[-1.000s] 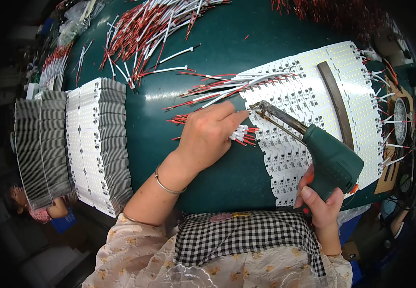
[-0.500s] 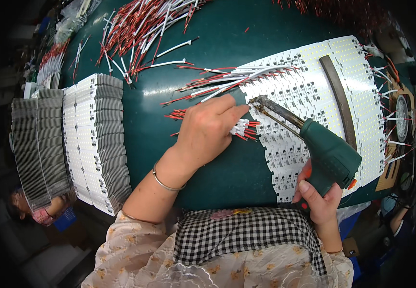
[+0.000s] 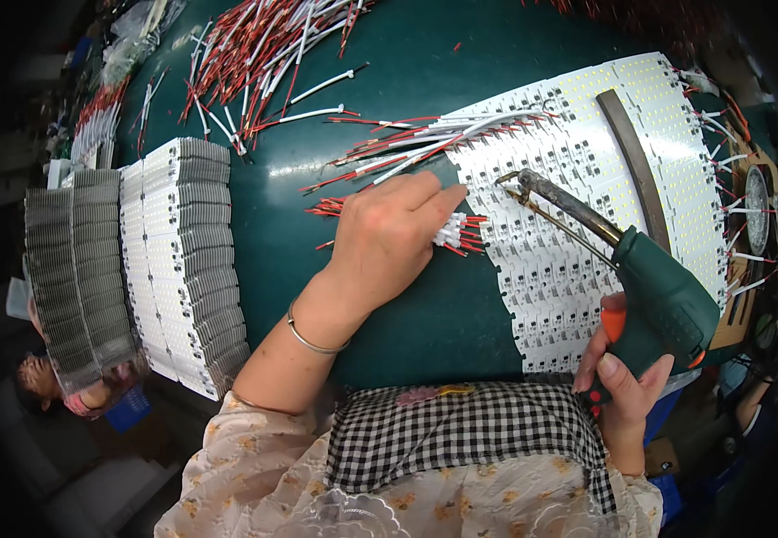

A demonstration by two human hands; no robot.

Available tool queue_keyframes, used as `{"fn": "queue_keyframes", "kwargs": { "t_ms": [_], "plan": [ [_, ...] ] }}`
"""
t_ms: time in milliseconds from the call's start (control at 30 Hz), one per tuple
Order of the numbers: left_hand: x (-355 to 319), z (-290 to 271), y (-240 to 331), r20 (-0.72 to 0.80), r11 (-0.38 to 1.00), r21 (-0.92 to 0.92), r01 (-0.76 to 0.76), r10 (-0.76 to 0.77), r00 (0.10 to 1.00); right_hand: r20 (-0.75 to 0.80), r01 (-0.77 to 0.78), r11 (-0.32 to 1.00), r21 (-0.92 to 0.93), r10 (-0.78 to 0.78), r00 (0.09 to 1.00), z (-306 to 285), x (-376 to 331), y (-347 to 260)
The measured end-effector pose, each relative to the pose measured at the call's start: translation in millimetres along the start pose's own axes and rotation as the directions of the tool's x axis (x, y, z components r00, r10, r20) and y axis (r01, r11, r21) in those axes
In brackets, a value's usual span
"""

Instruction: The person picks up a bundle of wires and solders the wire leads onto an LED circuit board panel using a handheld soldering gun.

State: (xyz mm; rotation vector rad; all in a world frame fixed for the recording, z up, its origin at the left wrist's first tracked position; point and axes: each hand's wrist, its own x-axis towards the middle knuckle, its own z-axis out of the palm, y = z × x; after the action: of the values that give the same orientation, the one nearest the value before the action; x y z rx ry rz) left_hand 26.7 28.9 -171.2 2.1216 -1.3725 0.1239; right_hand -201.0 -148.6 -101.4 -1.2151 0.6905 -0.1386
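A dark green bench (image 3: pixel 254 242) fills the view, curved by the lens, with the person's checked apron (image 3: pixel 460 430) at the lower edge.

The left hand (image 3: pixel 389 238) lies palm down on the bench, its fingers (image 3: pixel 438 199) held together and stretched toward the edge of the white LED boards (image 3: pixel 568 233). Under them it pins a small bundle of red and white wires (image 3: pixel 460 231), whose stripped ends poke out to the right, just touching the boards' edge. A thin bangle (image 3: pixel 308 334) circles the wrist.

The right hand (image 3: pixel 622 386) is wrapped around the grip of a green soldering gun (image 3: pixel 667 305), fingers curled tight about it, thumb lying beside an orange trigger (image 3: pixel 613 323). The gun's long dark barrel (image 3: pixel 568 204) runs up and left over the boards, and its tip sits over them just right of the left fingertips; whether it touches a board cannot be told.

The boards lie side by side in a wide fan across the right of the bench, with a dark curved strip (image 3: pixel 635 161) laid on them. More wires (image 3: pixel 434 139) lie just above the left hand, their ends on the boards. A large loose heap of wires (image 3: pixel 263 45) sits at the far side. On the left stand rows of stacked boards (image 3: pixel 182 260), and beside them grey stacks (image 3: pixel 70 269).
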Motion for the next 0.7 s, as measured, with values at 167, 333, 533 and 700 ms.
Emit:
{"fn": "queue_keyframes", "kwargs": {
  "t_ms": [167,333,533,700],
  "plan": [
    [0.9,4.1,-15.5,-0.016,0.991,-0.102,-0.082,0.081,0.997,-0.011,-0.012,1.0,0.009,0.012,1.0,1.7,-6.0,5.2],
    [-0.2,4.0,-18.7,0.007,0.984,-0.139,-0.113,0.115,0.993,-0.078,0.015,0.997,-0.071,-0.02,0.997,13.4,-3.7,8.9],
    [-1.2,5.0,-18.3,-0.009,0.984,-0.134,-0.115,0.115,0.993,-0.018,0.025,0.999,-0.038,-0.026,1.0,10.8,-1.0,17.1],
    [-1.0,5.0,-17.3,-0.025,0.983,-0.138,-0.119,0.116,0.993,0.034,0.007,0.997,-0.078,-0.004,0.999,9.8,0.3,20.9]
  ]
}}
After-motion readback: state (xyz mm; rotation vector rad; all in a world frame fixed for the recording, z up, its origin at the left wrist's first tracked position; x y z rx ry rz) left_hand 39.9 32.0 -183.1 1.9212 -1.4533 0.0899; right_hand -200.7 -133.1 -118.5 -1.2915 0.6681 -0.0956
